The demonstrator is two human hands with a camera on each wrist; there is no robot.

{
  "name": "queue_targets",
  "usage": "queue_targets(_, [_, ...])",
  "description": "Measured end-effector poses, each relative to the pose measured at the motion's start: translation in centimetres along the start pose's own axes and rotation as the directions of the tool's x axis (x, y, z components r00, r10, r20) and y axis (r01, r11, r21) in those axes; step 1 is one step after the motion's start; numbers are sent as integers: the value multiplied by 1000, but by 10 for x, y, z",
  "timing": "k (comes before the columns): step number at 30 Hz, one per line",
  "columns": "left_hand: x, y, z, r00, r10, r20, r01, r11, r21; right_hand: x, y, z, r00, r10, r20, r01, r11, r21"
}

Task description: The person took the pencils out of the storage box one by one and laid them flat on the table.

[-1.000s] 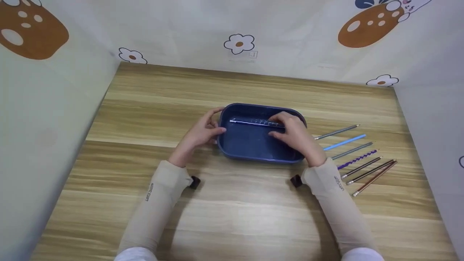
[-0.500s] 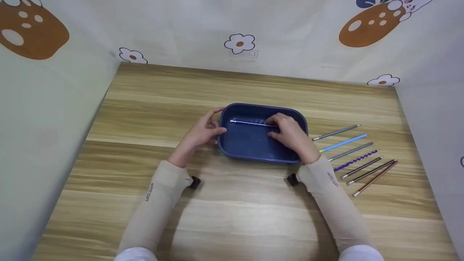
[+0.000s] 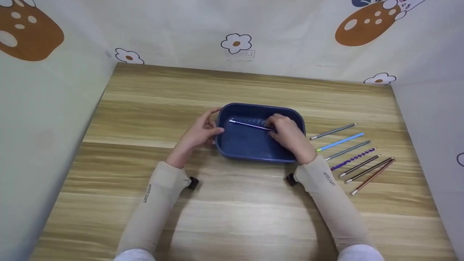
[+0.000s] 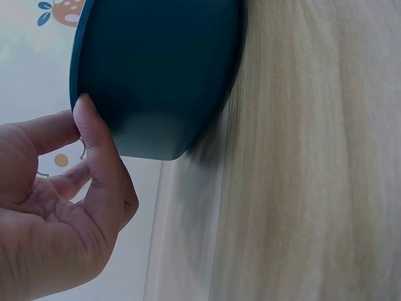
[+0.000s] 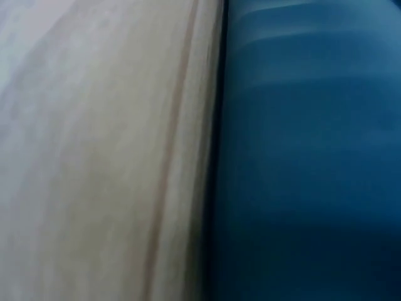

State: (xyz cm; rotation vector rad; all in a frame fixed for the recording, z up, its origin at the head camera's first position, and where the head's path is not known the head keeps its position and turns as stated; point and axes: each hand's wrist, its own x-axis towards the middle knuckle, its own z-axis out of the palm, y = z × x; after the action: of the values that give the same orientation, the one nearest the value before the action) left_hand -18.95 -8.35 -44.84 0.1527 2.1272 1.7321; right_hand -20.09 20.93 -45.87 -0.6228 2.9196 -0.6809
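Observation:
A dark blue rectangular box [image 3: 250, 158] with rounded corners stands on the wooden table. My left hand [image 3: 198, 135] pinches its left wall, the thumb over the rim; the left wrist view shows that thumb and fingers [image 4: 94, 144] at the box edge. My right hand [image 3: 288, 132] reaches into the right half of the box. It pinches a slim shiny dark pencil [image 3: 250, 125] between thumb and fingers; the pencil slants toward the left, its right end hidden by the hand. In the right wrist view only the box's outer wall [image 5: 307, 150] shows, with the hand out of sight.
Several pencils lie fanned out right of the box, among them a light blue one [image 3: 340, 142], a twisted purple one [image 3: 353, 159] and a reddish-brown one [image 3: 373, 177]. Patterned white sheets [image 3: 181, 32] enclose the table [image 3: 232, 217] at the back and sides.
My right hand has shifted slightly left inside the box, its thumb and fingers closing on the pencil. The pencil's right end has swung toward me. My left hand stays on the box.

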Motion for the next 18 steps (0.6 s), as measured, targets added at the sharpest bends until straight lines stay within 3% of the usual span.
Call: queue_targets(18, [1,-1,0,1000,19,8,-18,1000,-13,0,-1,2,1000,-2,25,3,1000,-31])
